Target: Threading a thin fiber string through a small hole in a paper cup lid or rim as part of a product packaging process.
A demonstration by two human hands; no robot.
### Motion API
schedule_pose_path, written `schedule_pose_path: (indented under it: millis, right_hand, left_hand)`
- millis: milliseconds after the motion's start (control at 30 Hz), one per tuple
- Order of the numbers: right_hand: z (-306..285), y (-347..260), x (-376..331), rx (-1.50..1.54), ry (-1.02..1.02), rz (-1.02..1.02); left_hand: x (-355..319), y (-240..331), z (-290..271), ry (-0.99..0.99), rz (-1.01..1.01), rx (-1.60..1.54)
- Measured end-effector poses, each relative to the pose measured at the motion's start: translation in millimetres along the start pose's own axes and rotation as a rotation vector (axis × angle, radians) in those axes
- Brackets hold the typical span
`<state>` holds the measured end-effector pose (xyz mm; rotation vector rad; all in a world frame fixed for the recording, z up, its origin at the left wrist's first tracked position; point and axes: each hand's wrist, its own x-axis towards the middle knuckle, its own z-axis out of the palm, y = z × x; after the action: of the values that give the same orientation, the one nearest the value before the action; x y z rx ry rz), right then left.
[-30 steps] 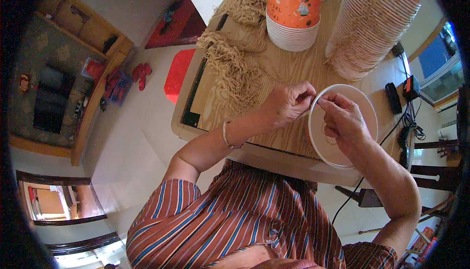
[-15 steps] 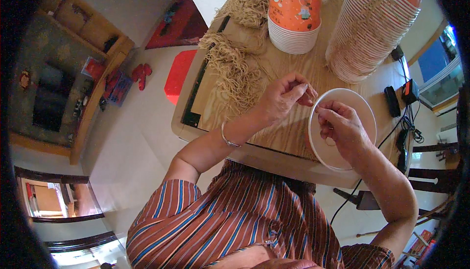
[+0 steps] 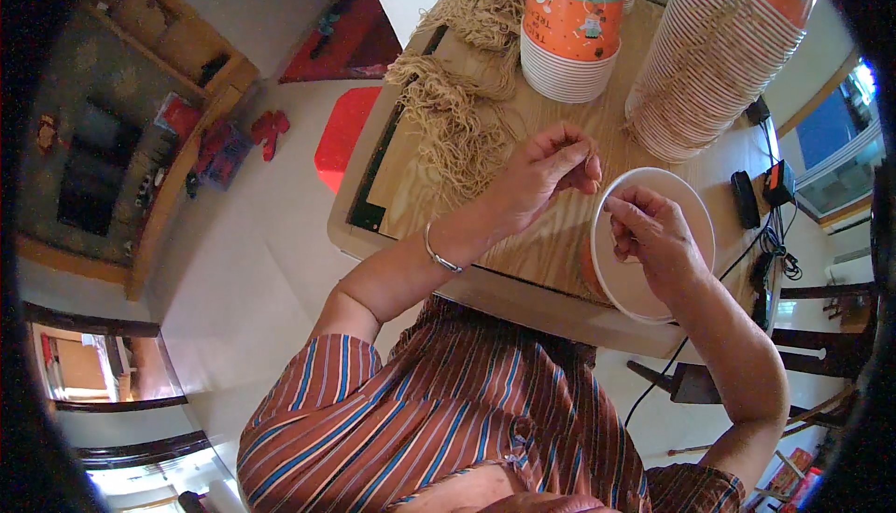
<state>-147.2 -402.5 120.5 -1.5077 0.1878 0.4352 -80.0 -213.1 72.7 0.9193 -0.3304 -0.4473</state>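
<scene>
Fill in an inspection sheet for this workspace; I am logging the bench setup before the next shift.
Surface: wooden table, largely covered.
Job's things: white paper cup lying on its side at the near edge, mouth toward the camera; tan strings heaped at the far left.
Clutter: short stack of orange-printed cups at the back; tall leaning stack of cups at the right.
Hands: left hand raised over the table, fingers pinched; right hand at the cup's rim, fingers curled. Any string between them is too thin to confirm.
Cables: black cables and small black devices at the table's right edge.
Surroundings: pale floor, red stool, wooden shelf unit.
</scene>
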Motion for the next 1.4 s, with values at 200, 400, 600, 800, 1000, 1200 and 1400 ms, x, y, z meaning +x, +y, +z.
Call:
schedule_pose_path:
  millis: [200, 400, 600, 800, 1000, 1200, 1400]
  right_hand:
    - [-1.4, -4.5, -6.1, -0.104, -0.009, -0.077]
    - [2.0, -3.3, -8.8, -0.173, 0.012, -0.081]
    - [3.5, 3.1, -4.7, -0.21, 0.094, -0.089]
    - [6.1, 1.6, -6.6, -0.282, 0.121, -0.062]
    - [7.8, -0.3, -4.9, -0.266, 0.137, -0.082]
    - [14.0, -2.5, -9.4, -0.283, 0.199, -0.002]
    - [17.1, -3.3, -12.2, -0.345, 0.176, -0.054]
  left_hand:
    - [-2.1, 6.8, 1.2, 0.029, 0.002, -0.036]
    - [-11.2, 4.7, -7.0, 0.013, 0.053, 0.125]
    - [-18.6, 2.8, -10.8, -0.026, 0.114, 0.722]
    - [-24.6, 9.7, -17.9, -0.225, 0.388, 1.234]
    - [-30.3, 15.4, -12.8, -0.273, 0.494, 1.553]
    - [-31.2, 26.4, -19.7, -0.202, 0.44, 1.429]
    - [-40.1, 44.6, -7.1, -0.12, 0.196, 1.177]
